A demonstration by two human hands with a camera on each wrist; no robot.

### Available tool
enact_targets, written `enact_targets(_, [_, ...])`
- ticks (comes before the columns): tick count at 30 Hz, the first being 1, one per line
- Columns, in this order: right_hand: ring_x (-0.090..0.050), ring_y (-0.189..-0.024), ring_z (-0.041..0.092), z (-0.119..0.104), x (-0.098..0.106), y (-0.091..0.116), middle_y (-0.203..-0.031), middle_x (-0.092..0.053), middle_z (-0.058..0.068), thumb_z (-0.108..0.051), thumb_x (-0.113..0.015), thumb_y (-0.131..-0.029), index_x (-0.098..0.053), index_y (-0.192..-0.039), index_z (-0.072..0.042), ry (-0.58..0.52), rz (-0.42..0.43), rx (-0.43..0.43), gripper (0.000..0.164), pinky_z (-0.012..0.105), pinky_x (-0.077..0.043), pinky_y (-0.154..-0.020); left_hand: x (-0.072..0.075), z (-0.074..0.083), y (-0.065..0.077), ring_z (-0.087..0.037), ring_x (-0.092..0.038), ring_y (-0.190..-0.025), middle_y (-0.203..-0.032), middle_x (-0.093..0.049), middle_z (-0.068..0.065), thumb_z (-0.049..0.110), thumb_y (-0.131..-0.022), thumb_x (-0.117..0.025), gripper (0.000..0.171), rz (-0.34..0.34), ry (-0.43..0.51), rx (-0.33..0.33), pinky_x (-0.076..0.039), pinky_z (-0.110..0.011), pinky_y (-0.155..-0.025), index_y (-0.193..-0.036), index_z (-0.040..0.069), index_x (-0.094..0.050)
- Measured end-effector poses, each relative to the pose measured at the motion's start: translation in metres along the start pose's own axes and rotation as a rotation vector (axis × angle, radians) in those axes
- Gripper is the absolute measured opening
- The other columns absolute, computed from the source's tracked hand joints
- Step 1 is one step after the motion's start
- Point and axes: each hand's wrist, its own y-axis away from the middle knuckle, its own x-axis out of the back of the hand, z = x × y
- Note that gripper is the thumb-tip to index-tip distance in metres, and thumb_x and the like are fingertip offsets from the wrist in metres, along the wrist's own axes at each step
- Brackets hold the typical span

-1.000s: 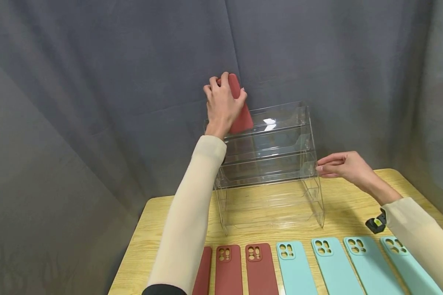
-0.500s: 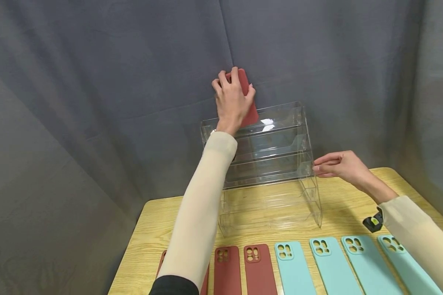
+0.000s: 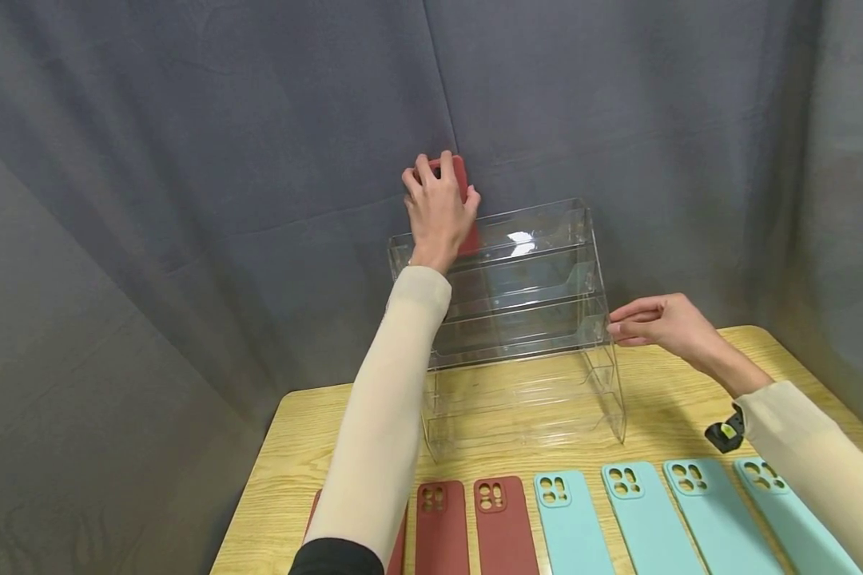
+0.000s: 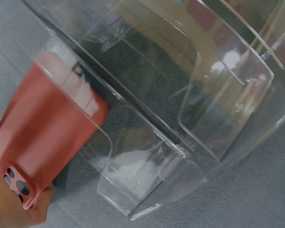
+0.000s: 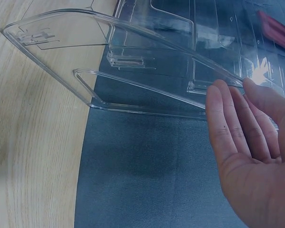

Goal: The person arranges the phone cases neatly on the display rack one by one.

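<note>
In the head view, the left arm slants from bottom centre up to the left hand (image 3: 437,212), upper middle of the frame, whose fingers curl round the upper part of a red case (image 4: 52,118); its lower end shows through the clear front of the rack (image 3: 539,235) at the top tier. The rack stands mid-frame on the counter (image 3: 309,431). Along the bottom lie flat red cases (image 3: 507,527), partly behind the sleeve, then four aqua cases (image 3: 575,519). At right, the right hand (image 3: 679,323) holds its fingers straight and close together, tips at the rack's right side.
</note>
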Motion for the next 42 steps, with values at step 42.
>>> enact_targets(42, [-0.079, -0.092, 0.007, -0.004, -0.004, -0.005, -0.112, -0.082, 0.005, -0.023, -0.07, -0.103, -0.066, -0.132, 0.006, -0.002, 0.001, 0.01, 0.041, 0.026, -0.064, -0.085, 0.047, -0.063, 0.033, -0.036, -0.055, -0.127, -0.139, -0.058, -0.016, 0.042, -0.106, -0.055, 0.049, 0.034, 0.073, -0.141, -0.05, -0.054, -0.1, -0.144, 0.011, -0.058])
